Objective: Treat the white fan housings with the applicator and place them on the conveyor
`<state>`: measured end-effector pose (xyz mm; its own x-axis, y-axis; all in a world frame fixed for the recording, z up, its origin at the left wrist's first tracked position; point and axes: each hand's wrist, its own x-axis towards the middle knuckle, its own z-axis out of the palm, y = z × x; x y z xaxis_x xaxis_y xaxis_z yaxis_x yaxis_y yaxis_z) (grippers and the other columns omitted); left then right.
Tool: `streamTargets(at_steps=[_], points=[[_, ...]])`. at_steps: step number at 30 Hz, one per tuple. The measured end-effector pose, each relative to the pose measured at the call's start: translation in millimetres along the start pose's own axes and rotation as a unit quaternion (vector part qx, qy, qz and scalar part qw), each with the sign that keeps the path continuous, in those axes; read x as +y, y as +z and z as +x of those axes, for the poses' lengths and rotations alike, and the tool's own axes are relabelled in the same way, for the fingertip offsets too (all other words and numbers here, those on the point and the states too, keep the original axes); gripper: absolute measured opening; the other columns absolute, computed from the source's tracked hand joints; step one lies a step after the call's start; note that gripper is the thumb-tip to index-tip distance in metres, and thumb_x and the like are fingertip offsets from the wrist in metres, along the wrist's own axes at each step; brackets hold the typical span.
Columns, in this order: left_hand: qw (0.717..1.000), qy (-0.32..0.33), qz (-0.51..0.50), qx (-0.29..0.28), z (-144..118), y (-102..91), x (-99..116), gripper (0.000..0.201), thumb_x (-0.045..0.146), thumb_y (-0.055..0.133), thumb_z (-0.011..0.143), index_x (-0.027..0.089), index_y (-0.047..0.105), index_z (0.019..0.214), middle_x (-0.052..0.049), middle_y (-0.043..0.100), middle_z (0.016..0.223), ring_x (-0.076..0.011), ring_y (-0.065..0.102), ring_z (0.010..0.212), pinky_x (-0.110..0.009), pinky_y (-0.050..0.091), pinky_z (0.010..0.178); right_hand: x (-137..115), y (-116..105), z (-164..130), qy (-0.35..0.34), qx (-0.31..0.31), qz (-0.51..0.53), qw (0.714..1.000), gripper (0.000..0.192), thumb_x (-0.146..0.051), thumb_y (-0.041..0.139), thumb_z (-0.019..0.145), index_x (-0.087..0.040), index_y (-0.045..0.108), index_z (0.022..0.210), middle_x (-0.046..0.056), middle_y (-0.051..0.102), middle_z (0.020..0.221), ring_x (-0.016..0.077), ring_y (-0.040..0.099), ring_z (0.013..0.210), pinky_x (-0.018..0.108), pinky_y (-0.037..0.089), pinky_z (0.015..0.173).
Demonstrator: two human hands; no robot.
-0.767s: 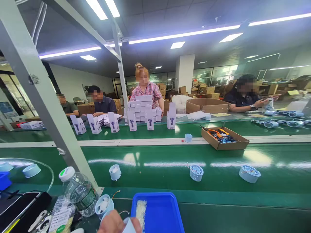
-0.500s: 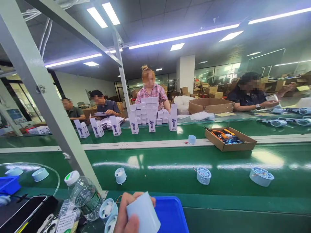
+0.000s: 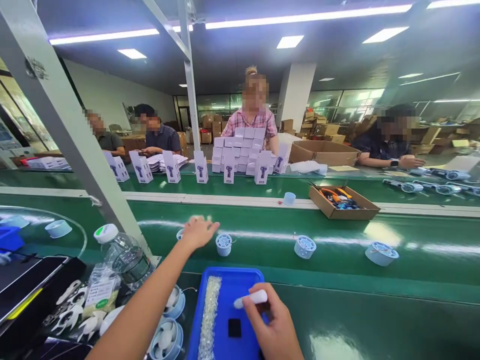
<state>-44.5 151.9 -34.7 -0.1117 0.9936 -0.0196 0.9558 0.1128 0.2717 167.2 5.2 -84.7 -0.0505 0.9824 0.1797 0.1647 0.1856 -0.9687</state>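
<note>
My left hand [image 3: 199, 232] reaches out over the green belt, fingers spread and holding nothing. Beneath its fingertips a light-blue round fan housing [image 3: 180, 234] is mostly covered; whether they touch I cannot tell. Just right of the hand stands another fan housing [image 3: 224, 244], its slotted face up. Above a blue tray [image 3: 232, 272], my right hand [image 3: 272, 320] grips a small white tapered stick [image 3: 256, 298] between thumb and fingers. The tray holds a strip of small clear pieces [image 3: 209, 320] and a black square [image 3: 234, 328].
More fan housings [image 3: 305, 247] stand along the belt [image 3: 337, 265]. At left are a water bottle [image 3: 125, 255], housings with white blades [image 3: 167, 339] and a slanted metal post [image 3: 86, 135]. Beyond lie a carton of tools [image 3: 343, 202], white boxes [image 3: 240, 150] and several co-workers.
The light-blue housing held near the tray has left the hand, and one more stands on the belt. My left hand now stretches forward; my right hand shows with the white stick. The view has shifted.
</note>
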Motion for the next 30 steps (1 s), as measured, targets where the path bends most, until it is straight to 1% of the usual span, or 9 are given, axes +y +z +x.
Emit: streamTargets(at_steps=[3, 5, 11, 16, 19, 22, 24, 26, 30], points=[[0.997, -0.077, 0.008, -0.02, -7, -11.1, -31, 0.035, 0.031, 0.059, 0.087, 0.018, 0.056, 0.119, -0.01, 0.058, 0.123, -0.0253, 0.06, 0.102, -0.048, 0.051, 0.083, 4, 4, 5, -0.011, -0.046, 0.049, 0.998, 0.025, -0.044, 0.049, 0.09, -0.021, 0.054, 0.083, 0.0, 0.056, 0.072, 0.0154, 0.056, 0.065, 0.024, 0.047, 0.062], [0.995, -0.092, -0.01, -0.027, -15, -17.2, -40, 0.034, 0.031, 0.059, 0.087, 0.018, 0.056, 0.119, -0.01, 0.059, 0.121, -0.0243, 0.061, 0.099, -0.046, 0.052, 0.081, 9, 11, 8, -0.011, -0.068, 0.07, 0.995, 0.025, -0.044, 0.047, 0.091, -0.021, 0.054, 0.086, 0.001, 0.058, 0.073, 0.0159, 0.057, 0.065, 0.025, 0.048, 0.063], [0.988, -0.012, -0.147, 0.037, -64, -46.7, -17, 0.047, 0.031, 0.063, 0.082, 0.019, 0.048, 0.125, -0.009, 0.061, 0.115, -0.0256, 0.06, 0.101, -0.044, 0.047, 0.087, 25, 23, 9, -0.003, -0.097, 0.079, 0.992, 0.026, -0.045, 0.047, 0.092, -0.02, 0.056, 0.092, 0.002, 0.058, 0.076, 0.0168, 0.058, 0.068, 0.029, 0.051, 0.066], [0.958, -0.021, -0.281, 0.05, -115, -68.4, -5, 0.052, 0.044, 0.061, 0.078, 0.024, 0.042, 0.121, -0.009, 0.066, 0.11, -0.0261, 0.066, 0.092, -0.036, 0.051, 0.075, 30, 25, 7, 0.016, -0.114, 0.075, 0.991, 0.029, -0.046, 0.046, 0.092, -0.019, 0.055, 0.093, 0.002, 0.058, 0.079, 0.017, 0.06, 0.071, 0.029, 0.052, 0.069], [0.931, -0.07, -0.354, 0.058, -135, -69.7, -3, 0.054, 0.05, 0.062, 0.076, 0.025, 0.042, 0.119, -0.011, 0.066, 0.111, -0.0277, 0.065, 0.096, -0.037, 0.051, 0.076, 28, 25, 7, -0.01, -0.106, 0.042, 0.993, 0.025, -0.042, 0.045, 0.093, -0.02, 0.054, 0.09, 0.001, 0.057, 0.076, 0.0157, 0.058, 0.068, 0.026, 0.05, 0.065], [0.894, -0.113, -0.424, 0.087, -146, -63.9, -1, 0.056, 0.053, 0.066, 0.071, 0.026, 0.046, 0.115, -0.011, 0.065, 0.112, -0.031, 0.062, 0.103, -0.041, 0.049, 0.081, 22, 20, 9, -0.095, -0.097, -0.056, 0.989, 0.019, -0.034, 0.045, 0.094, -0.021, 0.052, 0.082, 0.0, 0.055, 0.072, 0.0141, 0.054, 0.063, 0.023, 0.046, 0.06], [0.872, -0.115, -0.463, 0.112, -151, -58.2, 0, 0.054, 0.053, 0.067, 0.069, 0.026, 0.048, 0.111, -0.011, 0.066, 0.111, -0.031, 0.062, 0.103, -0.041, 0.049, 0.082, 17, 14, 11, -0.142, -0.11, -0.114, 0.977, 0.014, -0.029, 0.045, 0.093, -0.021, 0.052, 0.084, 0.0, 0.056, 0.074, 0.014, 0.053, 0.065, 0.023, 0.045, 0.061], [0.855, -0.106, -0.492, 0.126, -154, -53.0, 0, 0.052, 0.052, 0.068, 0.069, 0.026, 0.05, 0.109, -0.01, 0.066, 0.11, -0.0302, 0.062, 0.102, -0.04, 0.049, 0.083, 13, 7, 10, -0.139, -0.111, -0.133, 0.975, 0.014, -0.029, 0.044, 0.094, -0.021, 0.053, 0.086, 0.0, 0.056, 0.075, 0.0137, 0.052, 0.065, 0.022, 0.044, 0.061], [0.837, -0.093, -0.526, 0.119, -162, -47.8, -1, 0.053, 0.05, 0.071, 0.066, 0.025, 0.051, 0.109, -0.008, 0.067, 0.107, -0.0296, 0.063, 0.1, -0.038, 0.05, 0.08, 11, -7, -10, -0.073, -0.046, -0.072, 0.994, 0.025, -0.04, 0.042, 0.095, -0.022, 0.049, 0.079, -0.003, 0.047, 0.066, 0.0125, 0.046, 0.059, 0.021, 0.041, 0.057]])
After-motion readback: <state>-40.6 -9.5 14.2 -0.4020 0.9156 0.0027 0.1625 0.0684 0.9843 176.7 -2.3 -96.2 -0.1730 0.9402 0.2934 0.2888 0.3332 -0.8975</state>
